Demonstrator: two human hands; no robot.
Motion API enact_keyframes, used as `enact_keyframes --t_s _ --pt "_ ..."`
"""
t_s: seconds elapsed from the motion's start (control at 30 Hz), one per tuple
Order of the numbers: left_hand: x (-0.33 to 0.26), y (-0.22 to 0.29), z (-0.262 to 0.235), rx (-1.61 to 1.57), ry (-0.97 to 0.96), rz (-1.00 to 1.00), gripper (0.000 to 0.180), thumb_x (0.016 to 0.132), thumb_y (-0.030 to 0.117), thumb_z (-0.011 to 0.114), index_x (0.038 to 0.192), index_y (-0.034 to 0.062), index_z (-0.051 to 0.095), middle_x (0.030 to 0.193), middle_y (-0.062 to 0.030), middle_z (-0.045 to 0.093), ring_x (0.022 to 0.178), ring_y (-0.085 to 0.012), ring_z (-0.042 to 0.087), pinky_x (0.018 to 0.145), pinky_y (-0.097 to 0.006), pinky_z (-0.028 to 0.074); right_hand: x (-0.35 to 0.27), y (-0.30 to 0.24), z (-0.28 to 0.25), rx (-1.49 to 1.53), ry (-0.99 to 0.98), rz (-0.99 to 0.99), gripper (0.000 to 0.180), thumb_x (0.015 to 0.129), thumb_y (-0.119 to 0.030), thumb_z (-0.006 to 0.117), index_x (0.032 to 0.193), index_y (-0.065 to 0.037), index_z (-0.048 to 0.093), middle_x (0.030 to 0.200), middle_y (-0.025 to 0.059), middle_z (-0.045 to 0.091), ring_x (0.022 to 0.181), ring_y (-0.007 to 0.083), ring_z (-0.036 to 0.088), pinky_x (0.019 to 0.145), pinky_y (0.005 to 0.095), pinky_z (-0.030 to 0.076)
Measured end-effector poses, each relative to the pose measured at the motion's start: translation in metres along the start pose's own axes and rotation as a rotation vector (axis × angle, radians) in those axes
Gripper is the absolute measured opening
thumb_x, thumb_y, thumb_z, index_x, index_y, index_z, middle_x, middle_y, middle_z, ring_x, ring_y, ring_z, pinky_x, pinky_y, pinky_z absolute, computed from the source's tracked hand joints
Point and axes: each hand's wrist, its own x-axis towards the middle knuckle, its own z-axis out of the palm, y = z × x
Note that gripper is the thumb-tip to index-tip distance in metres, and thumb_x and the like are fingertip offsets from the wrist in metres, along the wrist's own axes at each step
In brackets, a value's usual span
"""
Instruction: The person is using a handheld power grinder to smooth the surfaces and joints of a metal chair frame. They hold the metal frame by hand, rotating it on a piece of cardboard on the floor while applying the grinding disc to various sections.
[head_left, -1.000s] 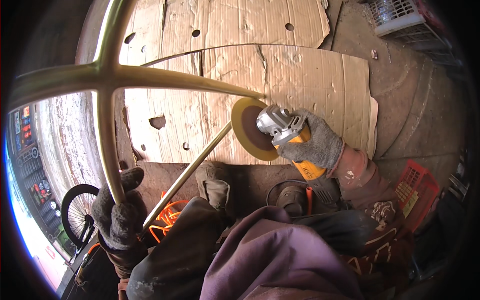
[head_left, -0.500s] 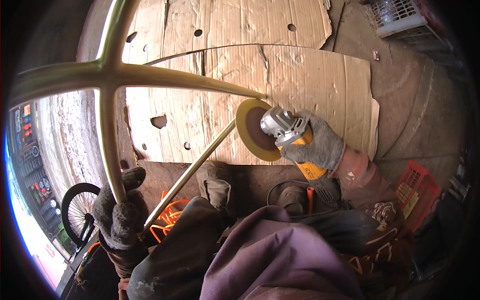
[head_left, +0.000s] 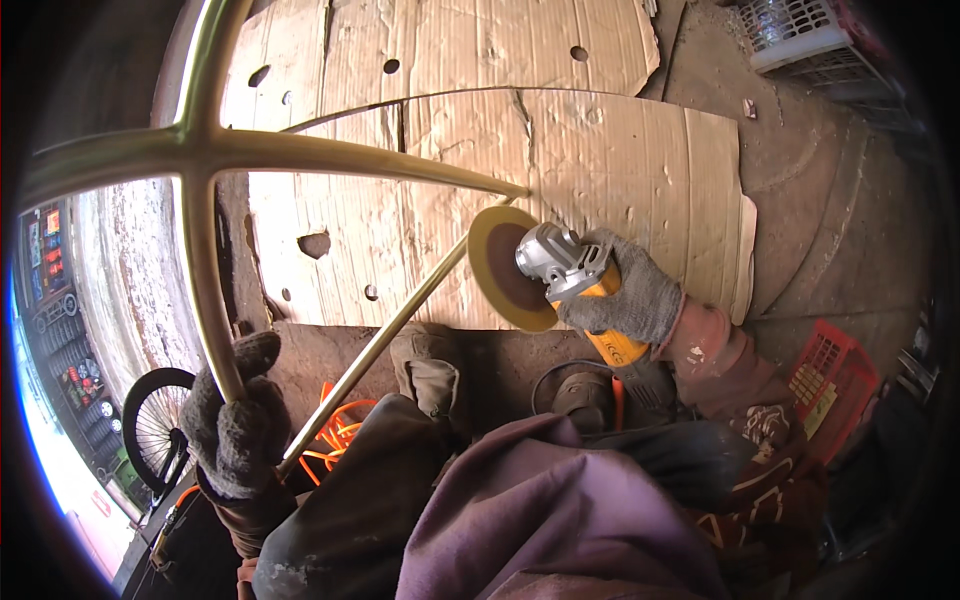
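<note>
A brass-coloured tubular metal frame (head_left: 205, 250) spans the left and middle of the view, with one slanting tube (head_left: 395, 325) running down toward my legs. My left hand (head_left: 237, 415), in a dark grey knitted glove, is closed round the frame's lower left end. In a lighter grey glove, my right hand (head_left: 635, 295) grips a yellow angle grinder (head_left: 612, 345) with a silver head. Its large round disc (head_left: 508, 268), yellowish with a brown centre, is tilted close to the slanting tube's upper part. Whether disc and tube touch, I cannot tell.
Cardboard sheets (head_left: 610, 160) cover the floor ahead. My boots (head_left: 428, 370) stand at their near edge, beside an orange hose (head_left: 345, 430). At the right lies a red plastic crate (head_left: 830, 385); a pale crate (head_left: 795, 35) is at the far right. A spoked wheel (head_left: 158, 425) stands on the left.
The frame and my left hand have shifted slightly left. The grinder and its disc have dropped a little toward me, with my right hand still on it.
</note>
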Motion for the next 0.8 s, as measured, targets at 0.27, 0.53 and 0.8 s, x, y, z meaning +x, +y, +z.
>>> enact_keyframes --t_s 0.27,0.53,0.8 --pt "0.002 -0.004 -0.002 -0.039 -0.011 0.022 0.078 0.093 0.052 0.072 0.133 -0.0138 0.056 0.055 0.0019 0.051 0.042 -0.006 0.041 0.042 -0.024 0.023 0.001 0.002 -0.005 -0.066 0.019 0.008 0.066 0.073 -0.016 0.095 0.125 -0.003 0.056 0.11 0.0087 0.069 0.098 0.0159 0.068 0.081 0.0331 0.059" --pt "0.001 -0.003 -0.004 -0.044 -0.009 0.023 0.077 0.095 0.052 0.069 0.135 -0.0123 0.056 0.054 0.0026 0.05 0.042 -0.0056 0.041 0.041 -0.024 0.023 0.0 -0.004 0.0 -0.018 -0.012 -0.024 0.072 0.073 -0.016 0.094 0.13 -0.002 0.054 0.114 0.0092 0.068 0.101 0.0166 0.067 0.086 0.0341 0.059" --pt "0.009 0.002 0.003 -0.037 0.023 0.007 0.075 0.1 0.05 0.063 0.14 -0.0127 0.051 0.052 0.0033 0.047 0.039 -0.0055 0.038 0.038 -0.024 0.023 0.006 0.015 -0.005 -0.161 0.017 -0.13 0.072 0.073 -0.02 0.094 0.13 -0.003 0.053 0.118 0.0086 0.068 0.11 0.0168 0.065 0.096 0.0335 0.054"
